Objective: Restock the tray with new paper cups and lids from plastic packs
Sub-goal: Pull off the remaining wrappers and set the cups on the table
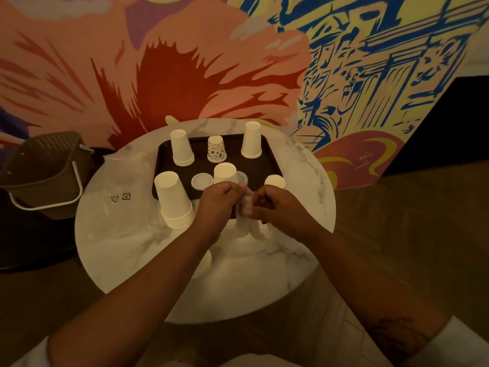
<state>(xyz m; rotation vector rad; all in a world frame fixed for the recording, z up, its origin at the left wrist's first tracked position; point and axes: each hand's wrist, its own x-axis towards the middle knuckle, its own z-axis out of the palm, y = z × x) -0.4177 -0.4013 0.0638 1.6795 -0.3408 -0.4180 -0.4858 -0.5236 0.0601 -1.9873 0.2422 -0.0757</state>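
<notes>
From my end, the clear plastic pack (245,207) is pinched between both hands, just above the marble table (312,197) at the tray's near edge. It is blurred and may hold lids. The left hand (219,201) and right hand (276,206) each have fingers curled onto its top, knuckles nearly meeting.

Just beyond the fingers, on the dark tray (164,157), I see an upturned white cup (225,172), with a lid (202,181) to its left and a second lid (243,178) half hidden at its right. Beyond the right hand sits a low cup (275,180). Close left of the left hand stands a tall cup stack (173,200).

Farther beyond both hands are a shorter stack (181,147), a printed cup (216,149) and a far stack (251,140). Well left of the left hand lie an empty wrapper (119,189) and a brown basket (45,168)
</notes>
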